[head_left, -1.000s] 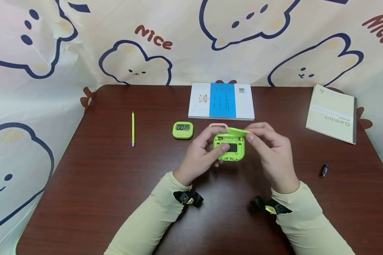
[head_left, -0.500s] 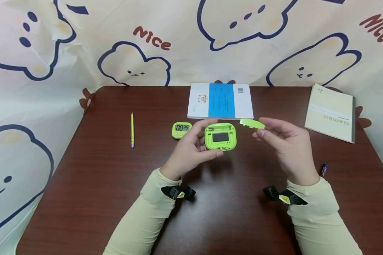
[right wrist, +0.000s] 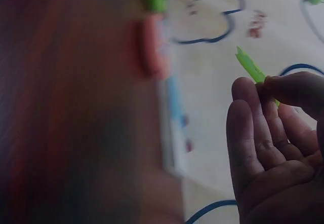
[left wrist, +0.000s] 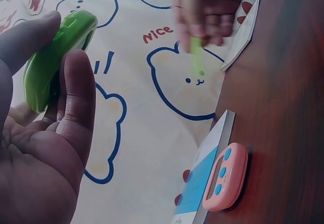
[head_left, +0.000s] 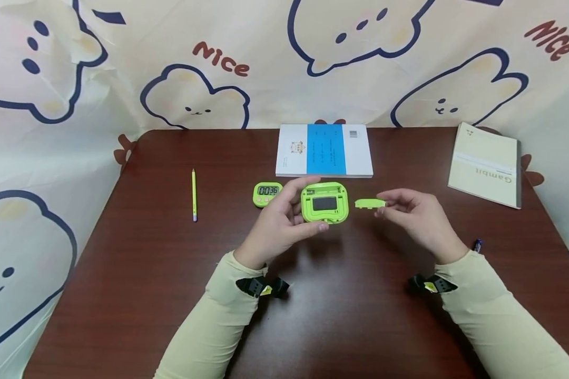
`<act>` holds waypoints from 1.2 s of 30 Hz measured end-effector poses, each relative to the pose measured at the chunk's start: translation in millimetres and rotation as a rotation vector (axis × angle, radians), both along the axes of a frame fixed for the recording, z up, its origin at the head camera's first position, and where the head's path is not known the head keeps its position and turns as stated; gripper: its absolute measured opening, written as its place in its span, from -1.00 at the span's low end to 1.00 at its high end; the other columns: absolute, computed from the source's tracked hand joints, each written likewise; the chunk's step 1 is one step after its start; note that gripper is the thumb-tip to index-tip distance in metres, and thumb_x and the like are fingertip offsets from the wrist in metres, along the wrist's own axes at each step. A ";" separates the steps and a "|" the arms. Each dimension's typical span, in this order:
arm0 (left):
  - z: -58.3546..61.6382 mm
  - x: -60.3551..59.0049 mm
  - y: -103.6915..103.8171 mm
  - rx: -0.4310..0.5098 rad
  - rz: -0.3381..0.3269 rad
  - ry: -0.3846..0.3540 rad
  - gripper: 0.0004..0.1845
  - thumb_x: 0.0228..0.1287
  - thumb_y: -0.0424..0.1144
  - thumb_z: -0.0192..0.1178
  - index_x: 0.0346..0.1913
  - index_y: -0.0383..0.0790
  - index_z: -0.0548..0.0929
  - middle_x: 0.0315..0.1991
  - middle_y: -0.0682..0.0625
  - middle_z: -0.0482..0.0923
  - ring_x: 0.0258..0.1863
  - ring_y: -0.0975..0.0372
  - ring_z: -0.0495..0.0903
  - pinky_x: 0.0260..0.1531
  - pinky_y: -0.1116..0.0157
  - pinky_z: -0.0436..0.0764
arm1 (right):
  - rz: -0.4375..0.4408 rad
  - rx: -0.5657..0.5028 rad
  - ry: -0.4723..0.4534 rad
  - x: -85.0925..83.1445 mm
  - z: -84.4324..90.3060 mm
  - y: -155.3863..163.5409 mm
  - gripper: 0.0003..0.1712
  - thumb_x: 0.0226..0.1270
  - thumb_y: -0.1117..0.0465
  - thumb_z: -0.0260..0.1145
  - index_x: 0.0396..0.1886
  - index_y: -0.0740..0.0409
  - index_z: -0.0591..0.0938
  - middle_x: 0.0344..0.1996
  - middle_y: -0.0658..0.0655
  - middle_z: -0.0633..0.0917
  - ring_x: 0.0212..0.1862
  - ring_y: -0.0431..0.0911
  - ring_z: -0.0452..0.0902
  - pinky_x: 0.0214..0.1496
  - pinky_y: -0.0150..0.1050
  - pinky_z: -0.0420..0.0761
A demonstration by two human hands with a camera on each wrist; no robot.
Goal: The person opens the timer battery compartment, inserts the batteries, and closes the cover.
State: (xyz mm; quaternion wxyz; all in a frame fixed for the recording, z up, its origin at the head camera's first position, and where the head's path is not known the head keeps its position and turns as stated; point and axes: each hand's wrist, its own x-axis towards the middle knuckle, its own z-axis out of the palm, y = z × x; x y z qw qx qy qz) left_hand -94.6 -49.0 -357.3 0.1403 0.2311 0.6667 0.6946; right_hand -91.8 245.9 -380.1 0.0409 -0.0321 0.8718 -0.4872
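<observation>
Green timer (head_left: 324, 203), back open, is gripped by the left hand (head_left: 280, 226); at 3 o'clock, its cover (head_left: 370, 203) is pinched by the right hand (head_left: 419, 221).

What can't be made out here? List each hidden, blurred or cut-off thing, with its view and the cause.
- Pink timer: in the head view it is hidden behind the green timer held in the left hand.
- Green cover: in the right wrist view its lower end is hidden by the right hand's fingers.
- Battery: too small in the head view to read.
- Table: motion-blurred in the right wrist view.
</observation>
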 end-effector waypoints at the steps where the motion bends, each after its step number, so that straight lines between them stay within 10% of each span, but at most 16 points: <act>1: 0.4 -0.2 -0.3 -0.003 0.001 0.002 -0.17 0.14 -0.53 0.42 0.44 -0.05 0.30 0.22 -0.08 0.51 0.10 0.10 0.65 0.04 0.18 0.65 | 0.019 0.024 -0.009 -1.0 -4.1 3.1 -0.67 0.34 0.24 0.43 0.07 0.23 0.69 -0.18 0.19 0.77 -0.23 -0.14 0.72 -0.18 -0.48 0.64; 16: 2.3 0.3 -2.9 -0.022 0.007 0.018 -0.17 0.15 -0.51 0.42 0.45 -0.12 0.29 0.20 -0.09 0.53 0.06 0.11 0.66 0.03 0.20 0.66 | 0.213 0.361 0.015 -2.2 -45.1 28.6 -0.77 0.24 0.28 0.48 -0.09 0.09 0.78 -0.29 -0.01 0.70 -0.29 -0.11 0.53 -0.27 -0.31 0.52; 36: 3.5 1.1 -4.6 -0.035 -0.003 0.021 -0.17 0.15 -0.49 0.44 0.45 -0.10 0.29 0.18 -0.11 0.54 0.03 0.12 0.67 0.01 0.20 0.68 | 0.192 0.480 0.097 8.2 -28.2 61.5 -0.65 0.28 0.19 0.47 0.06 0.07 0.71 -0.18 0.02 0.66 -0.24 -0.10 0.48 -0.25 -0.29 0.49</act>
